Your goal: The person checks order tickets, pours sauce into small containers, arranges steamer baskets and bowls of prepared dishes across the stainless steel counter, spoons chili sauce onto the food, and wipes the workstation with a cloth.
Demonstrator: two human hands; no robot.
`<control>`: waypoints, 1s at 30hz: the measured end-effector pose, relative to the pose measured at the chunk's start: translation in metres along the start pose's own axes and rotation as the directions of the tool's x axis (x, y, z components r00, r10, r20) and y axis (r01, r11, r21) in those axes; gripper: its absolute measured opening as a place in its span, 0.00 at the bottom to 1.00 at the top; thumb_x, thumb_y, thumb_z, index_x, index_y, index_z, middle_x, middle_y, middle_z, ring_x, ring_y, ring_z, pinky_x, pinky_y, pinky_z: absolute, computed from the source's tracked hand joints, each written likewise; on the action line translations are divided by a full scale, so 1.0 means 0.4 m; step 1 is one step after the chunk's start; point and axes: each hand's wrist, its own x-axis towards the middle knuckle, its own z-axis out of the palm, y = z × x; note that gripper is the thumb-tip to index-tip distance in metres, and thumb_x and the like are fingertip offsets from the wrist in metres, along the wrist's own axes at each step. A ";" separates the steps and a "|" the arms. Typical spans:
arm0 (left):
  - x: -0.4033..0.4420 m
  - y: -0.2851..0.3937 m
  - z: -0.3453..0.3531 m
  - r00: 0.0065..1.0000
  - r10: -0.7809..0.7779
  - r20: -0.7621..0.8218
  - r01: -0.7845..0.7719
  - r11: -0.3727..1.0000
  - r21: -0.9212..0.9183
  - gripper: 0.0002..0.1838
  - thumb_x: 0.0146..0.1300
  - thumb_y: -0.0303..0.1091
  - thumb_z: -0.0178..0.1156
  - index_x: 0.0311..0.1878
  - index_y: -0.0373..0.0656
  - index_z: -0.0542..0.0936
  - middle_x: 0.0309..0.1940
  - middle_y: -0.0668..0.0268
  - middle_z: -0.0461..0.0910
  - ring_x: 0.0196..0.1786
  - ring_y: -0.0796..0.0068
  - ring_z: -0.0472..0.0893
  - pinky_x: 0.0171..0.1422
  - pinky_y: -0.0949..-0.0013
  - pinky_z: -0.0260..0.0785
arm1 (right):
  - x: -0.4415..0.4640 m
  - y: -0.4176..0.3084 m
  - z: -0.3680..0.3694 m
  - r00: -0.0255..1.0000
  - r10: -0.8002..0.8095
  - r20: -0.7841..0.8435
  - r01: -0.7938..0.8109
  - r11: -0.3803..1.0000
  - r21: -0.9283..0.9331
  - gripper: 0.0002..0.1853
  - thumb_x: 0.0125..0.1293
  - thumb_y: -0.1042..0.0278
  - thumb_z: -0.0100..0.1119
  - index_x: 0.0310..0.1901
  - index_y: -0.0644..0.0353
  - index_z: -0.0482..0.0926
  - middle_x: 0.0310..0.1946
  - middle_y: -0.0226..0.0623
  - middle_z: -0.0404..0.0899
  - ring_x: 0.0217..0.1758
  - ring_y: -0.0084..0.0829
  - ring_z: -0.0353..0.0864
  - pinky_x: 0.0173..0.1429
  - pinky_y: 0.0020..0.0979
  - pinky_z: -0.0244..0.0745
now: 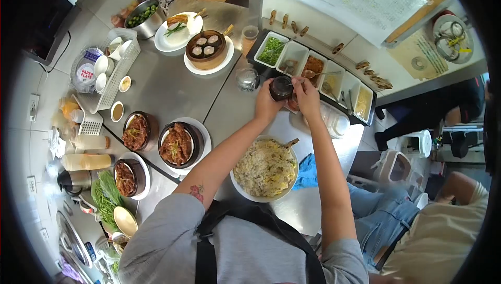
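My left hand (pixel 269 101) is closed round a small dark round container (pixel 281 87), near the front edge of the condiment tray. Beside it, my right hand (pixel 306 96) has its fingers pressed together at the container's right side; what they grip, if anything, is too small to make out. A reddish jar (pixel 293 103) shows partly below the hands. Between my forearms stands a large white bowl of fried rice (pixel 265 168), with a wooden clip (pixel 291 142) at its rim. A blue cloth (pixel 307 172) lies to the bowl's right.
A condiment tray (pixel 371 116) runs along the back right. Clay pots of meat (pixel 177 145) stand at left, a bamboo steamer (pixel 209 50) and plate of rice (pixel 179 32) behind. White basket (pixel 112 86) at left. A seated person (pixel 433 232) is at right.
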 end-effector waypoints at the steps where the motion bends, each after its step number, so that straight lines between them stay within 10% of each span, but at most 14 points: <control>1: -0.001 -0.003 0.000 0.999 0.034 -0.029 -0.034 0.999 -0.007 0.38 0.38 0.31 0.78 0.56 0.36 0.71 0.49 0.53 0.80 0.52 0.55 0.81 0.57 0.61 0.72 | -0.001 0.004 0.003 0.998 -0.046 0.048 0.046 0.999 -0.003 0.13 0.70 0.61 0.56 0.47 0.61 0.80 0.26 0.40 0.80 0.29 0.34 0.80 0.39 0.33 0.74; 8: 0.004 0.038 -0.044 0.999 -0.036 -0.014 0.035 0.998 -0.059 0.38 0.35 0.29 0.78 0.55 0.40 0.72 0.46 0.55 0.81 0.49 0.56 0.81 0.54 0.60 0.74 | -0.035 -0.069 0.012 0.974 -0.191 0.125 0.193 0.981 -0.004 0.10 0.70 0.67 0.53 0.42 0.62 0.82 0.29 0.44 0.81 0.30 0.34 0.81 0.39 0.32 0.74; 16: -0.048 0.132 -0.178 0.993 0.090 -0.076 -0.106 0.964 -0.244 0.39 0.35 0.29 0.78 0.55 0.42 0.71 0.45 0.58 0.81 0.49 0.59 0.82 0.54 0.63 0.74 | -0.135 -0.220 -0.016 0.982 -0.093 0.167 0.016 0.911 0.413 0.12 0.73 0.64 0.56 0.43 0.66 0.81 0.30 0.31 0.82 0.31 0.18 0.77 0.38 0.22 0.73; 26: -0.221 0.256 -0.618 0.981 0.074 -0.179 -0.050 0.990 0.131 0.36 0.36 0.29 0.77 0.53 0.41 0.74 0.44 0.60 0.83 0.49 0.66 0.83 0.56 0.66 0.74 | -0.351 -0.451 0.163 0.926 -0.352 0.137 0.277 0.880 0.385 0.12 0.75 0.65 0.52 0.41 0.67 0.79 0.28 0.33 0.81 0.31 0.19 0.78 0.38 0.22 0.73; 30: -0.280 0.231 -0.772 0.954 0.035 -0.296 0.021 0.983 0.182 0.36 0.35 0.29 0.77 0.52 0.40 0.74 0.44 0.59 0.83 0.48 0.65 0.83 0.56 0.67 0.73 | -0.390 -0.480 0.296 0.929 -0.292 0.228 0.113 0.811 0.574 0.15 0.75 0.61 0.51 0.41 0.66 0.78 0.29 0.36 0.82 0.30 0.21 0.77 0.38 0.23 0.73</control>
